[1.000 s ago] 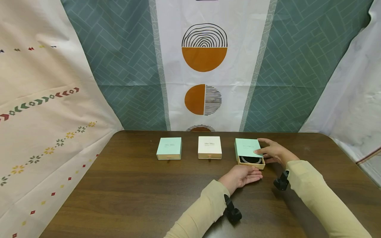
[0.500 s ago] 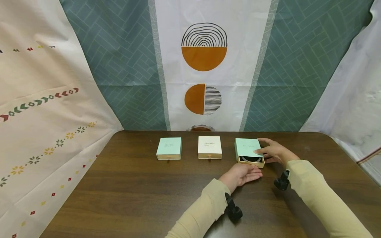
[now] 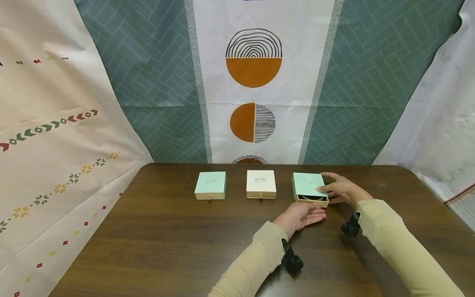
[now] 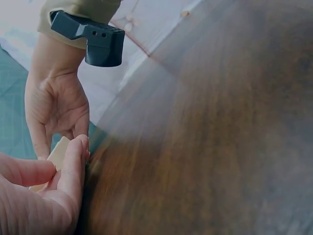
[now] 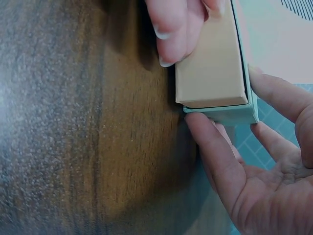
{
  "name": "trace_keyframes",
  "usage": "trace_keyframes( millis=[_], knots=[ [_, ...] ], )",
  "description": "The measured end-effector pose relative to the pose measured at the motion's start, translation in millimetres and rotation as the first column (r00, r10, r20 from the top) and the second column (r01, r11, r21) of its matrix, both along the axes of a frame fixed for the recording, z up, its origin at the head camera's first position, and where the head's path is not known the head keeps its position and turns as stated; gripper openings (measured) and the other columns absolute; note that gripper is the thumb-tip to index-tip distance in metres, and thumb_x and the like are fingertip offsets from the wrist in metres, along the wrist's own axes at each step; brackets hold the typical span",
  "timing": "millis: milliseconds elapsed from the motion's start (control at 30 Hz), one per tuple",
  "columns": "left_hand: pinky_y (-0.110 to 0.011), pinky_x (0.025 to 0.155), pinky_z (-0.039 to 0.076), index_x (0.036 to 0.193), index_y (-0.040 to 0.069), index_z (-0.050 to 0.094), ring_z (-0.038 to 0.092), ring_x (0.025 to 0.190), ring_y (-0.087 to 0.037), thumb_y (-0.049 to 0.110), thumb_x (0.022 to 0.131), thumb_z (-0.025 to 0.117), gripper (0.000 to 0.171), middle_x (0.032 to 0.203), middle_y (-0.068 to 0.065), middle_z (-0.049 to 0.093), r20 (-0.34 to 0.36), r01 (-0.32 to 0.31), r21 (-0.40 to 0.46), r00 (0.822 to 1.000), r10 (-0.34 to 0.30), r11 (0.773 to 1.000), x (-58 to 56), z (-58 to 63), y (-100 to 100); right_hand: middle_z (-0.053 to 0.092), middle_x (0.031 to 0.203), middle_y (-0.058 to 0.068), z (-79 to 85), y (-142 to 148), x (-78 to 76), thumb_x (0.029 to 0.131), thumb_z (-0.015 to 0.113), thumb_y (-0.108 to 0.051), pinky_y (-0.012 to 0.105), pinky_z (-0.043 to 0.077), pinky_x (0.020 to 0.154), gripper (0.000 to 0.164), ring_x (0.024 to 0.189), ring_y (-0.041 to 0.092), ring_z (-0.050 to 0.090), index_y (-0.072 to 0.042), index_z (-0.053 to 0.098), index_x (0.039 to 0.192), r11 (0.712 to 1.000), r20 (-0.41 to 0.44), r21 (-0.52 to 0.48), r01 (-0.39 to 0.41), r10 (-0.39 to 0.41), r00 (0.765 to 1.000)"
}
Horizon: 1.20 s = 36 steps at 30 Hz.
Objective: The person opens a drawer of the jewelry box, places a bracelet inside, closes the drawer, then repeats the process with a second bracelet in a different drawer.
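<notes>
At the right of the row, a mint-green box has its cream drawer pulled slightly out. A curved grey rim of something round shows in the dark gap; the rest of it is hidden under the cover. My right hand grips the cover from its right side, thumb on one face and fingers on another in the right wrist view. Palm up, my left hand presses against the drawer front, its fingers straight; the left wrist view shows the thumb touching the drawer's cream front.
A second mint-green box and a white box stand closed to the left, near the back edge of the brown wooden table. Patterned cloths hang behind and beside the table.
The drawer has slid farther into the mint-green cover, and my left hand has moved slightly away from me with it. My right hand has stayed in place on the cover.
</notes>
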State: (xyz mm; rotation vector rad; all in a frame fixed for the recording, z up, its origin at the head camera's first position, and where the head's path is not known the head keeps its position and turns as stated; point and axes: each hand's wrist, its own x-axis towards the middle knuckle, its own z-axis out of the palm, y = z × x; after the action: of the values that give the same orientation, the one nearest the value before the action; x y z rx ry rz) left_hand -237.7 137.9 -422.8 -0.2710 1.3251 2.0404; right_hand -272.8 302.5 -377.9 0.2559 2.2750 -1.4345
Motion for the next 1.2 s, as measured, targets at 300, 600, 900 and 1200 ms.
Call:
trace_keyframes(
  millis=[300,600,900,1200],
  knots=[
    [-0.038,0.093,0.052,0.109,-0.008,0.064,0.064,0.107,-0.034,0.006,0.099,0.048,0.023,0.107,-0.023,0.068,-0.007,-0.018,-0.005,1.000,0.018,1.000,-3.8,-0.8,2.9,0.026,0.141,0.036,-2.7,0.8,-2.2,0.090,0.067,-0.017,0.043,0.056,0.081,0.092,0.124,0.048,0.044,-0.006,0.001,0.153,1.000,-0.003,-0.005,0.009,-0.009,1.000],
    [-0.038,0.093,0.052,0.111,-0.008,0.063,0.065,0.106,-0.033,0.007,0.100,0.047,0.025,0.106,-0.021,0.068,-0.019,-0.024,-0.025,1.000,0.024,0.999,-5.6,0.1,3.6,0.029,0.140,0.035,-3.7,2.7,-3.3,0.090,0.067,-0.018,0.043,0.056,0.081,0.092,0.116,0.041,0.053,-0.006,0.001,0.153,1.000,-0.009,0.004,-0.003,0.003,1.000],
    [-0.037,0.093,0.052,0.115,-0.009,0.061,0.064,0.107,-0.033,0.007,0.100,0.047,0.026,0.107,-0.022,0.068,-0.040,-0.019,-0.021,0.999,0.019,1.000,-9.1,-0.3,5.0,0.020,0.145,0.036,-3.0,2.9,-4.4,0.091,0.066,-0.017,0.042,0.057,0.081,0.091,0.124,0.047,0.043,-0.008,0.001,0.154,1.000,0.001,-0.008,0.004,-0.004,1.000],
    [-0.037,0.093,0.052,0.115,-0.009,0.061,0.064,0.107,-0.032,0.007,0.100,0.047,0.026,0.107,-0.021,0.068,-0.038,-0.027,-0.025,0.999,0.026,0.999,-11.3,1.8,5.9,0.023,0.143,0.036,0.4,2.9,-5.1,0.091,0.066,-0.017,0.040,0.057,0.079,0.091,0.115,0.040,0.052,-0.007,0.001,0.153,1.000,0.004,-0.016,0.008,-0.008,1.000]
  ],
)
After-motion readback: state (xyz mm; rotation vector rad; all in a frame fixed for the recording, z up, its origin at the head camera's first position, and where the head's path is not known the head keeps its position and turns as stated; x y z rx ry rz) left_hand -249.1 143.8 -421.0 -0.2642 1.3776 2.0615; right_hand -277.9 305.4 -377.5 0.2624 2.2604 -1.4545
